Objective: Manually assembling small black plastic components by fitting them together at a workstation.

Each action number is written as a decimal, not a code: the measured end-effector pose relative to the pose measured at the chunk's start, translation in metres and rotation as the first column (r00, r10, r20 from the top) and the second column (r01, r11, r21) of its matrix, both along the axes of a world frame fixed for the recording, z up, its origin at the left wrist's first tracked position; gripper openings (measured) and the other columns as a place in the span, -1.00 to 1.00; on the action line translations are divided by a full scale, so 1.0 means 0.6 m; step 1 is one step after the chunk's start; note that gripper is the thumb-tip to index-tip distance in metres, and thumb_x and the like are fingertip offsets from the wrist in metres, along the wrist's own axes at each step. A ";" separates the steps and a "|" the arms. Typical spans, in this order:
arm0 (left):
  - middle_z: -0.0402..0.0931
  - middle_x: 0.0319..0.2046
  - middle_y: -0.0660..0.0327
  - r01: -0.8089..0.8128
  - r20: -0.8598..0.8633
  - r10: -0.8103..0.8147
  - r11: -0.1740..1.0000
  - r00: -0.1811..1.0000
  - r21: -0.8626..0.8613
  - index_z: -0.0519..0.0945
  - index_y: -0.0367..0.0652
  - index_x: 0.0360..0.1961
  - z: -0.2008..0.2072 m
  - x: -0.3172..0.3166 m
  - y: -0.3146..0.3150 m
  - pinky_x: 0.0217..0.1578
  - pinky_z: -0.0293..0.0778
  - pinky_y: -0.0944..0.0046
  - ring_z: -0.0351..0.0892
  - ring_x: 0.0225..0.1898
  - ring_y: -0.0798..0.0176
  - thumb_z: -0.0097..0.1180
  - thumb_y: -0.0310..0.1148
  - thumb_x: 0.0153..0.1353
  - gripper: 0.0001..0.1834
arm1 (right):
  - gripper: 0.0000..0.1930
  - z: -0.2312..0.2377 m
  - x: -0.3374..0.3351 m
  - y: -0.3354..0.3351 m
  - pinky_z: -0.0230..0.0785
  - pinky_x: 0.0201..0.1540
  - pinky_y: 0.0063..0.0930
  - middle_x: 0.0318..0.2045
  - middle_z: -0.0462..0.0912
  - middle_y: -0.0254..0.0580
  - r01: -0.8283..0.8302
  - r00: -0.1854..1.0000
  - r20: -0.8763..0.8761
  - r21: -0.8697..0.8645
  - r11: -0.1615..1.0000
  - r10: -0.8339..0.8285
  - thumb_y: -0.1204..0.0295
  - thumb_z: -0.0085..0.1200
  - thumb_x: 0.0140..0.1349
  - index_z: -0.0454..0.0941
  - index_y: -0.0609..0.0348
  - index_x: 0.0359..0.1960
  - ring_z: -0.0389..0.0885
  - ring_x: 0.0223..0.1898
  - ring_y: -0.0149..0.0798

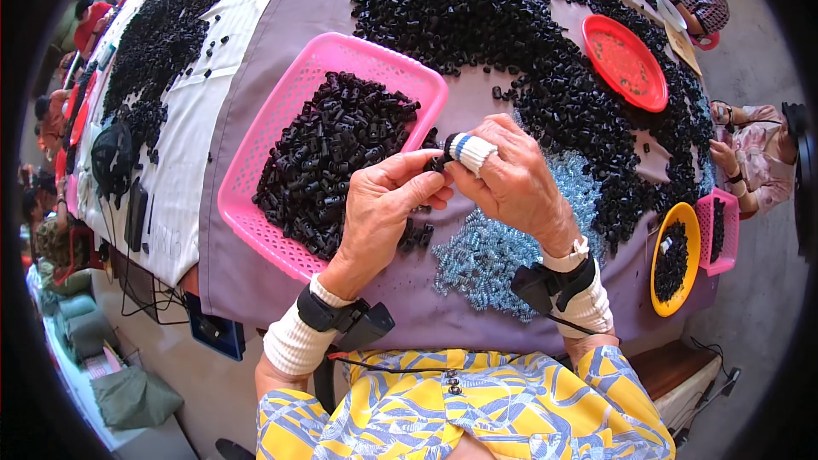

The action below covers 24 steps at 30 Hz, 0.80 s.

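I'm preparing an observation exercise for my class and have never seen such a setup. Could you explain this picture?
There is no robot here: a person works with two bare hands. The picture comes from a wide fisheye camera on that person's head, looking down, so straight edges bend.

The left hand pinches a small black piece. The right hand meets it there, its fingers hiding exactly what they hold.

On the purple cloth stands a pink basket of black parts. Around it lie a loose black heap, pale blue coils, a red tray and a yellow tray. Other people sit farther off.
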<state>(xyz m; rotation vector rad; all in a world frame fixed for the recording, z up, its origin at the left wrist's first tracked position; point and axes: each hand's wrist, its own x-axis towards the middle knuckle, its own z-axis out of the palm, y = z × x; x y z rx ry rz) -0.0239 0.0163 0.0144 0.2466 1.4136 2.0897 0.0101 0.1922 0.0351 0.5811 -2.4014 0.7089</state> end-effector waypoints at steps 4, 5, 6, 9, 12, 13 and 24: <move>0.61 -0.36 0.13 0.000 -0.025 -0.001 0.999 1.000 -0.035 0.55 -0.35 -0.09 0.001 0.000 -0.001 -0.28 0.56 0.39 0.60 -0.38 0.36 0.12 -0.52 0.17 -0.74 | -0.89 -0.002 0.001 0.001 0.35 -0.27 -0.29 -0.51 0.51 -0.18 -0.006 1.000 0.003 0.045 0.999 0.006 0.50 0.18 -0.05 0.51 0.21 -0.49 0.50 -0.42 -0.12; 0.61 -0.36 0.13 -0.007 -0.033 0.006 0.999 0.999 -0.045 0.55 -0.36 -0.09 0.000 0.002 -0.001 -0.28 0.56 0.39 0.61 -0.37 0.35 0.12 -0.53 0.17 -0.73 | -0.89 -0.003 0.001 0.001 0.35 -0.27 -0.30 -0.51 0.51 -0.19 -0.006 1.000 0.016 0.039 0.999 0.006 0.50 0.18 -0.06 0.50 0.21 -0.50 0.50 -0.42 -0.12; 0.61 -0.36 0.12 -0.015 -0.041 0.013 0.998 0.999 -0.055 0.55 -0.36 -0.09 0.000 0.003 0.000 -0.27 0.56 0.39 0.61 -0.37 0.35 0.12 -0.53 0.17 -0.73 | -0.89 -0.004 0.001 0.002 0.35 -0.28 -0.30 -0.51 0.51 -0.19 -0.007 1.000 0.029 0.034 0.999 0.006 0.51 0.18 -0.07 0.50 0.20 -0.50 0.49 -0.42 -0.12; 0.61 -0.34 0.12 0.014 -0.069 -0.019 0.997 0.997 -0.076 0.54 -0.35 -0.07 0.000 0.003 -0.002 -0.26 0.56 0.38 0.61 -0.35 0.34 0.10 -0.52 0.19 -0.72 | -0.89 -0.007 0.005 0.005 0.35 -0.27 -0.30 -0.50 0.51 -0.19 0.001 1.000 0.024 -0.001 1.000 -0.001 0.51 0.18 -0.07 0.51 0.20 -0.51 0.49 -0.42 -0.12; 0.61 -0.32 0.12 0.038 -0.029 -0.040 0.998 0.999 -0.042 0.52 -0.35 -0.03 0.000 0.005 -0.005 -0.25 0.56 0.36 0.62 -0.34 0.33 0.07 -0.51 0.22 -0.72 | -0.89 -0.005 0.008 0.009 0.36 -0.26 -0.30 -0.50 0.51 -0.20 0.002 1.000 0.031 0.011 1.000 -0.003 0.51 0.19 -0.08 0.51 0.20 -0.50 0.49 -0.41 -0.12; 0.61 -0.32 0.12 0.039 -0.029 -0.041 0.998 0.999 -0.043 0.52 -0.35 -0.03 0.000 0.004 -0.006 -0.25 0.56 0.36 0.62 -0.34 0.33 0.07 -0.51 0.22 -0.72 | -0.89 -0.005 0.010 0.010 0.36 -0.26 -0.30 -0.50 0.51 -0.20 0.003 1.000 0.030 0.011 1.000 -0.004 0.51 0.19 -0.08 0.51 0.20 -0.50 0.49 -0.41 -0.12; 0.61 -0.33 0.10 0.068 -0.038 -0.070 0.997 0.997 -0.046 0.51 -0.34 -0.02 0.003 0.002 -0.002 -0.26 0.57 0.34 0.62 -0.35 0.32 0.03 -0.49 0.26 -0.72 | -0.89 -0.013 0.010 0.007 0.35 -0.11 -0.18 -0.46 0.56 -0.21 0.040 0.998 -0.044 -0.034 0.999 -0.042 0.50 0.18 -0.04 0.53 0.20 -0.46 0.55 -0.42 -0.19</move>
